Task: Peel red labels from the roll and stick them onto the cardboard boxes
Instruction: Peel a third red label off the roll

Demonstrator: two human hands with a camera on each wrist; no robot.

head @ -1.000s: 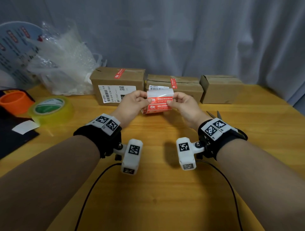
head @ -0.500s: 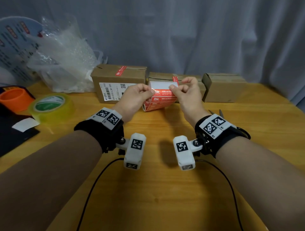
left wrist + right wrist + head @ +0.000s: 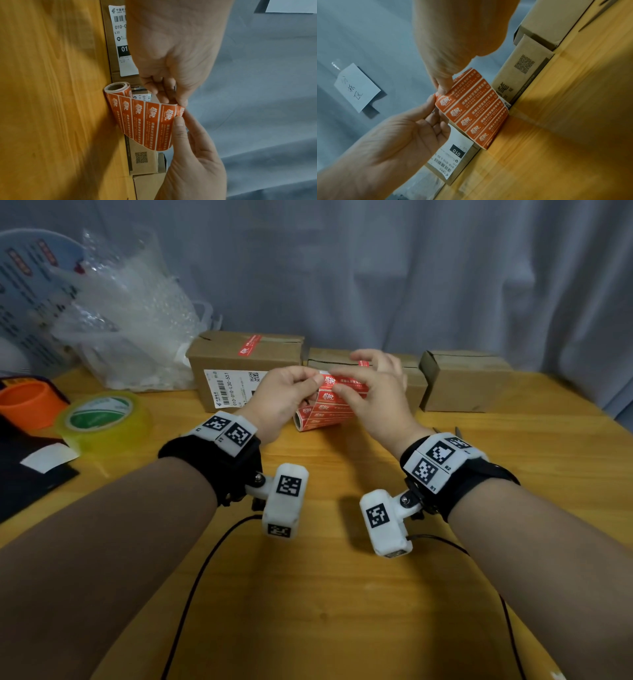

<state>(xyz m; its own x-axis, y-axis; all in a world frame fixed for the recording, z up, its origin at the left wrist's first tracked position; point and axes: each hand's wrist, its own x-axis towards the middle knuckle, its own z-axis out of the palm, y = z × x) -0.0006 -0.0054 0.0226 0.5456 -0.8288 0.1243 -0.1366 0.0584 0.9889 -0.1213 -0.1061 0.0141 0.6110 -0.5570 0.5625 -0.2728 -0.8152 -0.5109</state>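
Observation:
A strip of red labels (image 3: pixel 337 402) hangs unrolled from its small roll (image 3: pixel 116 88), which sits low at the table in front of the cardboard boxes. My left hand (image 3: pixel 317 380) pinches the strip's top left corner. My right hand (image 3: pixel 337 392) pinches the top label's end right beside it, thumb on the printed face (image 3: pixel 178 121), other fingers spread. The left box (image 3: pixel 246 361) carries a red label (image 3: pixel 249 345) on top. The middle box (image 3: pixel 412 378) is partly hidden by my right hand. The right box (image 3: pixel 469 381) shows no label.
A yellow-green tape roll (image 3: pixel 102 419), an orange cup (image 3: pixel 30 402) and a black mat (image 3: pixel 27 484) with a white slip lie at the left. A bubble-wrap bag (image 3: pixel 130 320) stands behind them. Scissors tips (image 3: pixel 455 431) show behind my right wrist. A grey curtain closes the back.
My right hand has slid left from the strip's right edge to the top left corner, next to my left fingers. Both hands sit slightly farther forward, toward the boxes.

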